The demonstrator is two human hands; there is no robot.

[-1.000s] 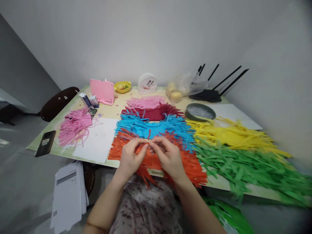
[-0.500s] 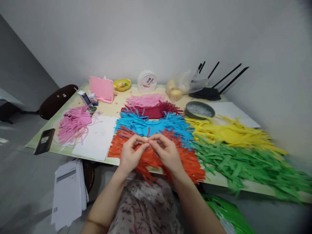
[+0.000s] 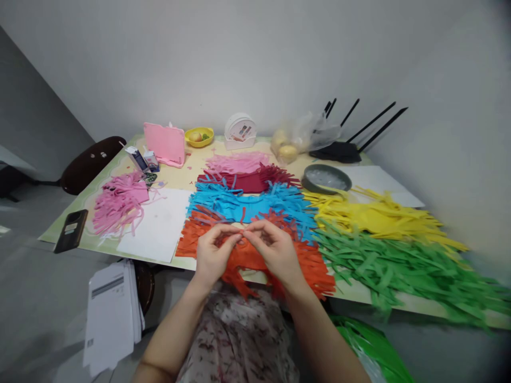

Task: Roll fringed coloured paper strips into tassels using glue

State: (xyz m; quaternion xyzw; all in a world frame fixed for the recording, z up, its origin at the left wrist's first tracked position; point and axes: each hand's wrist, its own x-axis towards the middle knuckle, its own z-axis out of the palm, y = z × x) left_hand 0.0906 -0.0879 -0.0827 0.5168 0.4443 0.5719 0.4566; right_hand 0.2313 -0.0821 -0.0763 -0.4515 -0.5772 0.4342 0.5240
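My left hand (image 3: 213,252) and my right hand (image 3: 273,250) meet fingertip to fingertip above the orange fringed strips (image 3: 191,239). Thumb and forefinger are pinched together on each hand; what lies between them is too small to make out. Orange strands hang below and around both hands. Just beyond them lie blue fringed strips (image 3: 255,205), then dark red ones (image 3: 251,182) and pale pink ones (image 3: 239,161). Yellow fringe (image 3: 375,215) and green fringe (image 3: 399,266) spread over the right side of the table.
To the left are a pink fringe bundle (image 3: 120,205), white paper (image 3: 154,229), a phone (image 3: 71,231) and a pink tablet case (image 3: 164,143). A dark green bowl (image 3: 327,180), bagged round yellowish items (image 3: 286,153) and a black router (image 3: 337,152) stand behind. A green bag (image 3: 371,346) sits below.
Both hands stay pinched together in nearly the same place. The view has shifted very slightly; the things on the table look unmoved.
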